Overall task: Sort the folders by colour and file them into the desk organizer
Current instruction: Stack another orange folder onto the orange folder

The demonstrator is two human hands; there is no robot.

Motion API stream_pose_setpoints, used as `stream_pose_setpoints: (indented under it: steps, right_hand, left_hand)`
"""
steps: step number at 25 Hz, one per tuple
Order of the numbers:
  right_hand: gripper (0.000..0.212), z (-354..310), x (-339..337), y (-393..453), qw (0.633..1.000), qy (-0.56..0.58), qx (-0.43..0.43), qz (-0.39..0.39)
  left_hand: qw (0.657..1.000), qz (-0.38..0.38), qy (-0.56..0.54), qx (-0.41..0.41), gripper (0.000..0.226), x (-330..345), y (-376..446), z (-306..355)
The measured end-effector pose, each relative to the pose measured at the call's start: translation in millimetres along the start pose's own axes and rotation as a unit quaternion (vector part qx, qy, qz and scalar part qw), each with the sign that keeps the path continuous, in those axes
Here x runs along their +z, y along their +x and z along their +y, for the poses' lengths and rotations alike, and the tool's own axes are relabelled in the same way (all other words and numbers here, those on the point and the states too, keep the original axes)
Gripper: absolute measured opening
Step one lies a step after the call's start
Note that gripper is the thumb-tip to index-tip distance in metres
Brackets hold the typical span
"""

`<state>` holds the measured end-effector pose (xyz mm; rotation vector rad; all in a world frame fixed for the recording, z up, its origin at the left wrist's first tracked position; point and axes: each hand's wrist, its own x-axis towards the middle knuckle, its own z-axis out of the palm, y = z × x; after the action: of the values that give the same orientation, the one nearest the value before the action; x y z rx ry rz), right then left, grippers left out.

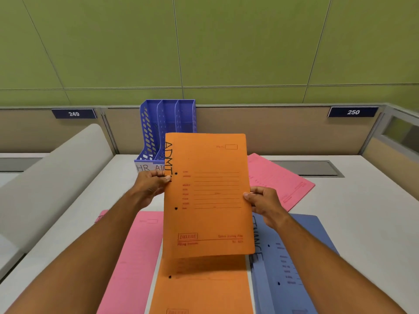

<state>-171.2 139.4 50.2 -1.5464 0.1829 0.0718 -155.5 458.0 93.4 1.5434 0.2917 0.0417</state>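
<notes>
Orange folder [208, 196] up off the desk, and we've got it pinched at both edges: left hand [150, 185] on the spine, right hand [263, 201] on the open side. Beyond it the blue organizer [166, 130] looks empty. Pink [133, 257], orange [201, 288] and blue [292, 264] folders lie near us, another pink [281, 180] far right, so we judge nearly everything is left.

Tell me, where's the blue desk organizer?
The blue desk organizer stands centre-left at the desk's far edge against the partition, just behind the held orange folder.
</notes>
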Motion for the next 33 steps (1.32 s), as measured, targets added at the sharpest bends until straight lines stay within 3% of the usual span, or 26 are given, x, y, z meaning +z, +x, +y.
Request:
stream_pose_setpoints:
  steps: [7, 15, 22, 25, 29, 33]
  right_hand:
    - [0.019, 25, 7, -16, 0.989, -0.084, 0.110, 0.047]
    - [0.026, 55, 12, -34, 0.963, -0.179, 0.192, 0.056]
    - [0.027, 70, 22, -48, 0.942, -0.242, 0.223, 0.067]
    - [0.035, 73, 27, -52, 0.930, -0.275, 0.235, 0.056]
    - [0.026, 69, 31, -56, 0.921, -0.293, 0.257, 0.024]
    - [0.055, 62, 33, -61, 0.931, -0.233, 0.282, -0.005]
  left_hand:
    - [0.992, 0.063, 0.075, -0.074, 0.019, -18, -15, -44]
    - [0.977, 0.115, 0.155, -0.092, 0.016, -17, -37, -100]
    - [0.965, 0.091, 0.206, -0.133, 0.005, -23, -44, -126]
    - [0.967, 0.068, 0.186, -0.162, 0.013, -24, -46, -130]
    - [0.970, 0.058, 0.169, -0.167, 0.025, -20, -48, -128]
    - [0.973, 0.040, 0.151, -0.173, 0.039, -21, -46, -125]
